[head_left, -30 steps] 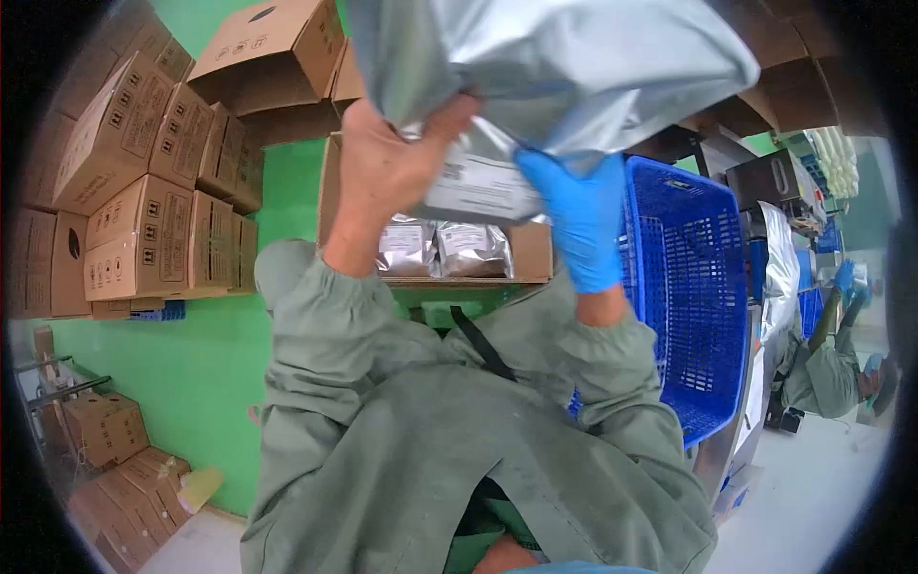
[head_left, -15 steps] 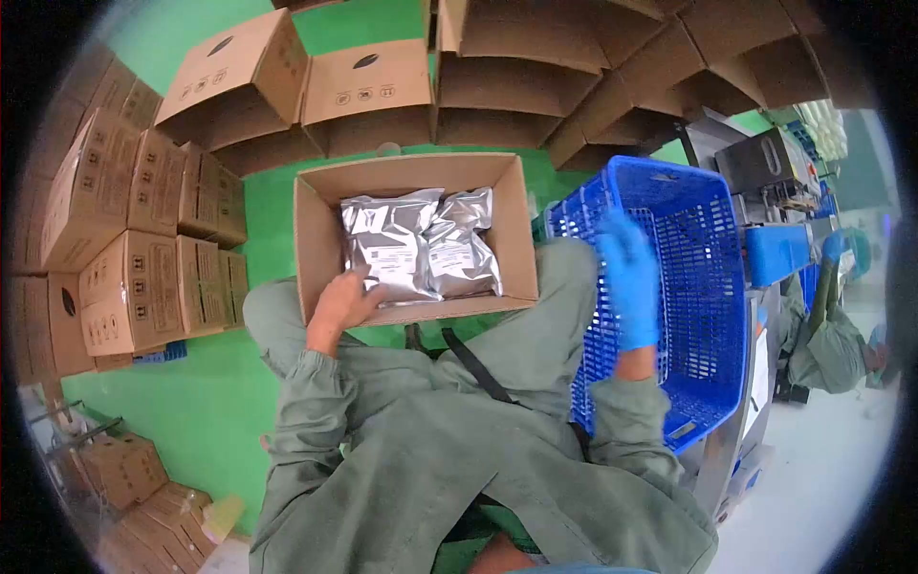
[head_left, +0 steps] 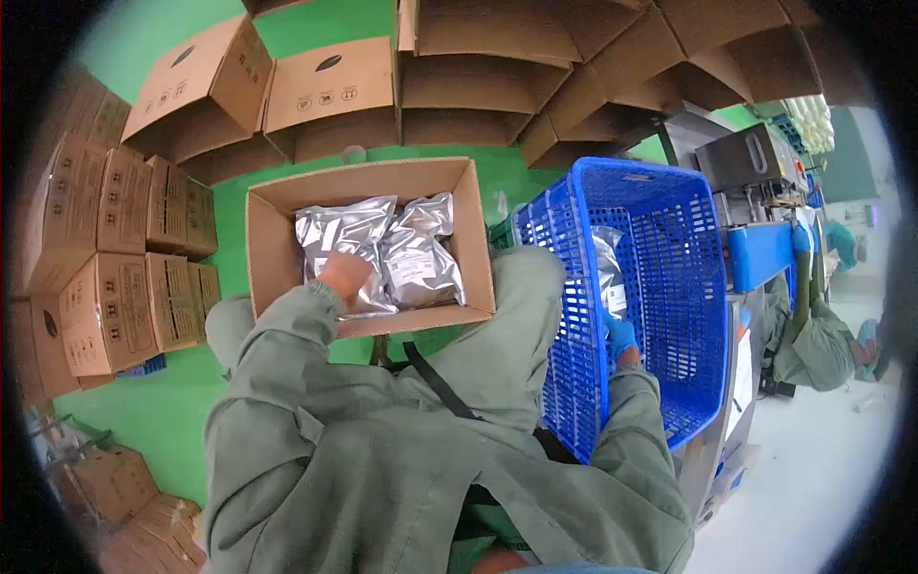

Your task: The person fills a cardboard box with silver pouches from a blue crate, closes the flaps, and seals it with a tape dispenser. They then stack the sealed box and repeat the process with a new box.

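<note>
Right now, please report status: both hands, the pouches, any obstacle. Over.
Left hand pressing on silver pouch in cardboard box. Right hand, gloved, down in blue crate at another pouch; grip unclear. No obstacle seen.

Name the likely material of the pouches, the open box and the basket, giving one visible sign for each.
Pouches: probably metallised foil film, shiny, silver, crinkled. Open box: brown corrugated cardboard, matte, with folded flaps. Basket: apparently moulded plastic, uniform blue lattice walls.
</note>
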The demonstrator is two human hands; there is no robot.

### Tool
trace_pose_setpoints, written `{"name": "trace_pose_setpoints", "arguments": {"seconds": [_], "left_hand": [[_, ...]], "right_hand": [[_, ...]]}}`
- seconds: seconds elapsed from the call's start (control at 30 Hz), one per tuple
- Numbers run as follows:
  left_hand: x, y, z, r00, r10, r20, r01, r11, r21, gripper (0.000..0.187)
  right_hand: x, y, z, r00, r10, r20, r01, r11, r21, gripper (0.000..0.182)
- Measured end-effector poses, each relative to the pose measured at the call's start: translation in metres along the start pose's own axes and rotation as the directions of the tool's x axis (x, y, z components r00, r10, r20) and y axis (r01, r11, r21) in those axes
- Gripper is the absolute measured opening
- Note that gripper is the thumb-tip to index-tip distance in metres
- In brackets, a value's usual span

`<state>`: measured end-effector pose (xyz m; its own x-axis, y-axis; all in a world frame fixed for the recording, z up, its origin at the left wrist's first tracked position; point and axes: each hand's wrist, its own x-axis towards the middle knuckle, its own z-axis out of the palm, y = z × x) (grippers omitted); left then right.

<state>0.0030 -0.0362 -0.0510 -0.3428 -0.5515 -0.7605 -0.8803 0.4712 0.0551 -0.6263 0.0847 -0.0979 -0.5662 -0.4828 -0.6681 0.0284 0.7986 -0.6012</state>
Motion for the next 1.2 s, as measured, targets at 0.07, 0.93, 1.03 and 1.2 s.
{"name": "trace_pose_setpoints", "arguments": {"seconds": [0.07,0.93,1.03,1.2], "left_hand": [[-0.025,0.014,-0.022,0.992,-0.016,-0.125,0.018,1.0,0.02,0.043],[-0.158,0.073,-0.115,0.27,-0.734,-0.623,-0.853,0.118,-0.508,0.035],[-0.083,0.06,-0.016,0.796,-0.328,-0.508,-0.265,0.566,-0.781,0.06],[-0.084,0.056,-0.027,0.916,-0.082,-0.393,-0.285,0.557,-0.78,0.078]], "right_hand": [[-0.001,-0.007,-0.003,0.889,-0.446,-0.099,0.45,0.893,0.016,0.047],[-0.373,-0.22,0.258,0.339,-0.848,0.408,0.789,0.492,0.368,0.073],[-0.278,-0.139,0.289,0.542,-0.589,0.6,0.838,0.432,-0.333,0.062],[-0.294,-0.15,0.219,0.381,-0.788,0.484,0.912,0.405,-0.059,0.04]]}}
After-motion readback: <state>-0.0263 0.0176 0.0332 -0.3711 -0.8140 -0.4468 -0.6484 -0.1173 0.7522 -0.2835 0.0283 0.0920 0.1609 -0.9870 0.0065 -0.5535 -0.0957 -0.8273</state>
